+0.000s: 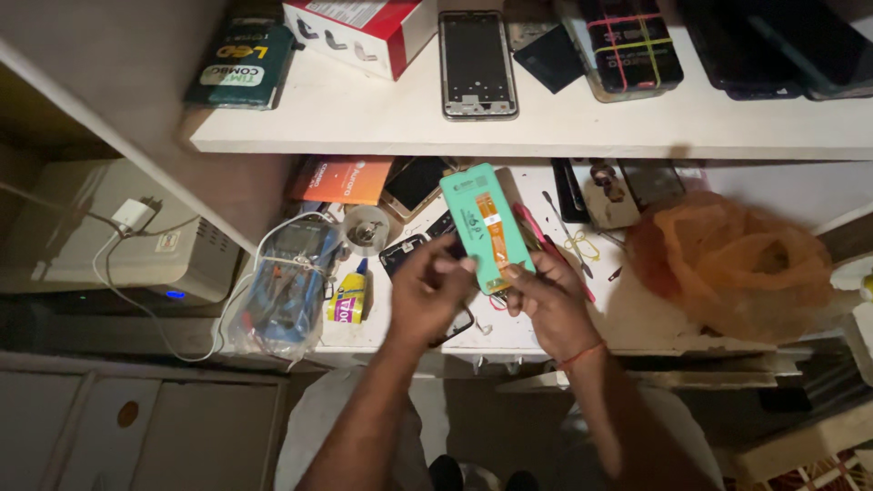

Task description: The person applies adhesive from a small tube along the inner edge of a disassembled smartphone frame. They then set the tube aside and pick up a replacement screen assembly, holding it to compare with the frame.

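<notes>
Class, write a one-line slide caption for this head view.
Both hands hold a green phone screen panel over a cluttered workbench.

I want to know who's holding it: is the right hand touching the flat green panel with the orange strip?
Touching. The head view shows the right hand with fingertips on the lower edge of the flat green panel.

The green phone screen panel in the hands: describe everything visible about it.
The green phone screen panel is a flat, rounded-corner rectangle, apparently a replacement display seen from its back, covered in mint-green film. An orange flex ribbon runs lengthwise down its middle, with a small label near the top edge. It is held upright and slightly tilted above the white workbench. The right hand pinches its lower edge, and the left hand touches its lower left side with its fingers.
</notes>
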